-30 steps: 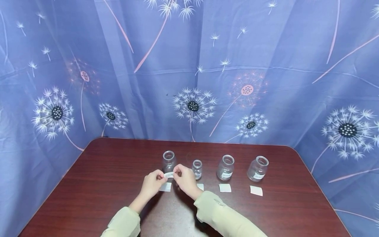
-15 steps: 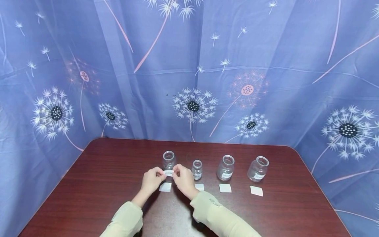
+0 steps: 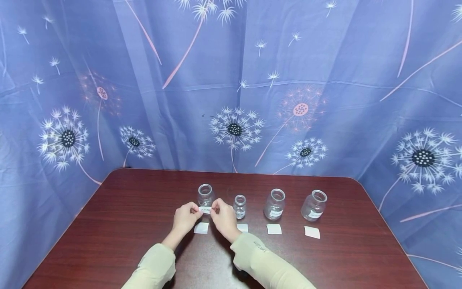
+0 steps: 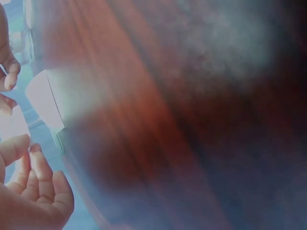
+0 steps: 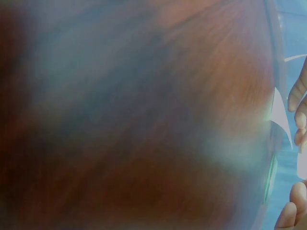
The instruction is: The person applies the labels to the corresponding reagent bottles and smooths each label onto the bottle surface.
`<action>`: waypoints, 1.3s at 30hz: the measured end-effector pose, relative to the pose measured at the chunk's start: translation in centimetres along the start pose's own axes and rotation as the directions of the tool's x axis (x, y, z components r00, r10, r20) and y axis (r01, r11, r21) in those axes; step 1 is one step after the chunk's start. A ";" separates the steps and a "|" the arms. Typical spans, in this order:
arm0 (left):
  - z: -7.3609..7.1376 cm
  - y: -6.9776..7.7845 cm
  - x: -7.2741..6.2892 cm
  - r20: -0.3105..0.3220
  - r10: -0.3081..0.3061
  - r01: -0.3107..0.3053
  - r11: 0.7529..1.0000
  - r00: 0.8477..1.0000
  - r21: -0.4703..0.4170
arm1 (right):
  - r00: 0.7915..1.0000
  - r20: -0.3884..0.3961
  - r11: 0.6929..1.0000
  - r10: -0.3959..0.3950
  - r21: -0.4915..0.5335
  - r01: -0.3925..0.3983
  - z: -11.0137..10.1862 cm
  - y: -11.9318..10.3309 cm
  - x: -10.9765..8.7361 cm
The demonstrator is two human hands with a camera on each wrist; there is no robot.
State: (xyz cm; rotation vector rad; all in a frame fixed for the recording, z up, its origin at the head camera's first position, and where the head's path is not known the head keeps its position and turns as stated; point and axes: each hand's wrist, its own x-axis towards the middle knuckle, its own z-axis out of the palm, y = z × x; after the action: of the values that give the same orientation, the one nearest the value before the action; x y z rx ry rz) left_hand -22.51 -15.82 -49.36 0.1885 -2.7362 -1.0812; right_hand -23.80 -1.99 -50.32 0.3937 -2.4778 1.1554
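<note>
Between both hands a small white printed label (image 3: 205,210) is stretched across the front of the leftmost glass jar (image 3: 206,195). My left hand (image 3: 185,219) pinches its left end with thumb and finger. The right hand (image 3: 224,218) pinches the other end. The label hides the jar's lower front. In the left wrist view the label (image 4: 13,123) shows at the fingertips of the left hand (image 4: 36,191). On the table below the label lies a white paper piece (image 3: 201,228), its edge curling up in the right wrist view.
To the right stand a smaller jar (image 3: 240,206), a taller jar (image 3: 275,204) and a wide jar (image 3: 314,206), each with a white label. White paper pieces lie before them, including one (image 3: 274,229) and another (image 3: 312,232). A blue curtain (image 3: 231,80) hangs behind the table (image 3: 119,224).
Both hands have moved slightly away from the person toward the leftmost jar, bringing the label up against its front. The label, bowed before, now looks flatter. The other jars and papers stay put.
</note>
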 end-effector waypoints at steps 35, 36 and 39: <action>-0.9 -0.6 0.5 0.090 0.052 -0.043 0.994 0.995 -0.099 | 0.992 0.092 0.990 0.084 0.106 -0.093 -0.5 -0.3 0.1; -0.9 -0.6 0.7 0.089 0.083 -0.074 0.992 0.993 -0.103 | 0.991 0.103 0.989 0.084 0.109 -0.095 -0.5 -0.3 0.2; -1.1 -0.7 1.0 0.093 0.178 -0.168 0.980 0.980 -0.104 | 0.987 0.142 0.989 0.075 0.114 -0.092 -0.5 -0.2 0.5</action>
State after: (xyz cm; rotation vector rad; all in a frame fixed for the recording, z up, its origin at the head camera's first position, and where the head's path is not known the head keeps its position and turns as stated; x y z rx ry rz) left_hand -23.25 -17.22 -48.91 -0.1209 -2.7192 -1.1987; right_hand -24.04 -1.73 -49.67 0.4186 -2.5714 1.3589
